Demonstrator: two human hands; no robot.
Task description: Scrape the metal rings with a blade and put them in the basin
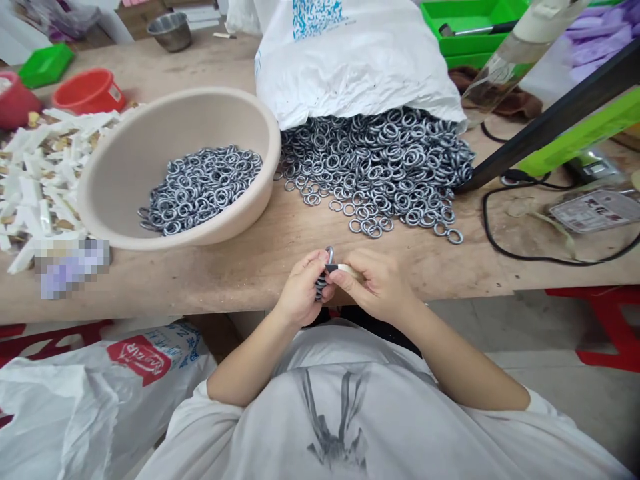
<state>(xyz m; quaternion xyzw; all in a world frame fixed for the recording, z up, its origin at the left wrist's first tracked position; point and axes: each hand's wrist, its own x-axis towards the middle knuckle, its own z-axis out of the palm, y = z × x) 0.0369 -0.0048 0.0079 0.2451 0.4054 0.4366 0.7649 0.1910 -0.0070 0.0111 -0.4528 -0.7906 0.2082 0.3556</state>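
My left hand [299, 290] is closed around several grey metal rings [319, 288], held in a short stack near the table's front edge. One ring stands up above the thumb. My right hand [383, 280] grips a small tool with a pale handle [350, 269] and a dark flat tip, and the tip touches or nearly touches the upper ring. The fingers hide most of the handle. Straight ahead, a heap of loose rings [380, 167] spills from a white sack [350, 73]. A beige basin [115, 167] to the left holds more rings [205, 187].
White plastic pieces [45, 180] are piled at the far left, with a red bowl [90, 90] behind. A dark slanted post [550, 120], a black cable [493, 233] and green trays [470, 33] are on the right. A printed bag [100, 393] lies below the table.
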